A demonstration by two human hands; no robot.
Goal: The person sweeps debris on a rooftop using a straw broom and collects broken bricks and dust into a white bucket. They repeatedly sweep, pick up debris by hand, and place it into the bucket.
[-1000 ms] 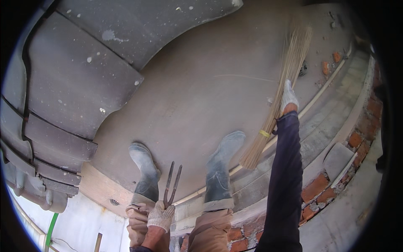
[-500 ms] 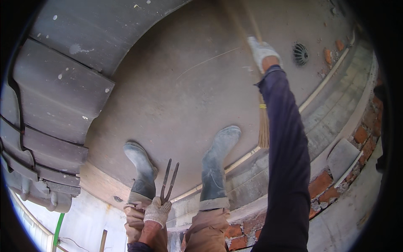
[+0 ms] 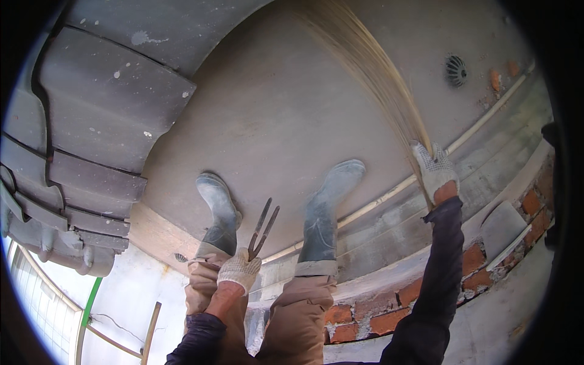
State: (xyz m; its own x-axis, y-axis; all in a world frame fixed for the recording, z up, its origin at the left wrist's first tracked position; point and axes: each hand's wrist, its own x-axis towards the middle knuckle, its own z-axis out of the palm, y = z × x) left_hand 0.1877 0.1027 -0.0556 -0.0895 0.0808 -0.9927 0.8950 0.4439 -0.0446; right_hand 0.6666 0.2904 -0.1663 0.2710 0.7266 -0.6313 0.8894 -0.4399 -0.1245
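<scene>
My left hand [image 3: 239,272], in a knitted white glove, is closed on a dark metal two-pronged tool [image 3: 264,228]; its prongs point up between my boots [image 3: 216,207]. My right hand [image 3: 435,169], also gloved, grips a bundled straw-stick broom [image 3: 383,76] near its lower end. The loose sticks sweep up and leftward over the grey concrete surface [image 3: 267,115], blurred by motion. A round slotted drain grate [image 3: 455,71] sits to the right of the sticks.
Dark overlapping roof tiles [image 3: 109,103] jut in from the left. Along the right run a pale pipe [image 3: 474,128], a ledge and a red brick edge [image 3: 410,292]. Brick fragments [image 3: 496,82] lie by the drain. A white wall [image 3: 131,298] is at lower left.
My right hand moved up and left, then back down to the right; the broom now fans toward the top left. My left hand and tool have shifted slightly up the picture.
</scene>
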